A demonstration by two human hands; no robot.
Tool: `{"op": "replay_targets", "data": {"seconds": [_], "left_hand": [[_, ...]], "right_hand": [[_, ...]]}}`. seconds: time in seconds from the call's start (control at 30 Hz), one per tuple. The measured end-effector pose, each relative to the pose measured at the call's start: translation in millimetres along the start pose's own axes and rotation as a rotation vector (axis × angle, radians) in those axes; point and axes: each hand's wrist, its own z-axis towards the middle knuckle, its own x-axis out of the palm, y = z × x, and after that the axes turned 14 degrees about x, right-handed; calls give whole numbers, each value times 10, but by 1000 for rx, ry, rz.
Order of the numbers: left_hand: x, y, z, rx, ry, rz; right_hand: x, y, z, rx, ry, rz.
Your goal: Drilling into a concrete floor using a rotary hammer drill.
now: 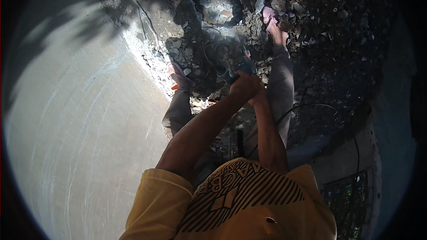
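My left hand is closed on the dark teal power tool, which points away from me into broken grey rubble between my feet. My right hand is just behind and below it, closed at the tool's rear, its fingers mostly hidden. The tool's far end is in shadow beside a pale broken patch, and I cannot make out its tip clearly. A black cable arches from near my legs to the right.
My sandalled left foot and right foot stand on loose debris. A smooth pale wall or slab fills the left, with loose wires near its upper edge. At lower right are a wall and a barred opening.
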Motion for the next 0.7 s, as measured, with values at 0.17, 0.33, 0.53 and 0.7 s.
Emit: {"op": "replay_targets", "data": {"seconds": [0.17, 0.33, 0.53, 0.7], "left_hand": [[-417, 168, -60, 39, 178, -86], [-628, 86, 164, 97, 52, -72], [-377, 266, -115, 34, 206, -78], [-429, 276, -44, 51, 108, -94]], "right_hand": [[-340, -82, 365, 36, -134, -355], [-1264, 17, 584, -564, 53, -550], [-113, -164, 401, 79, -293, 42], [-202, -71, 318, 82, -333, 80]]}}
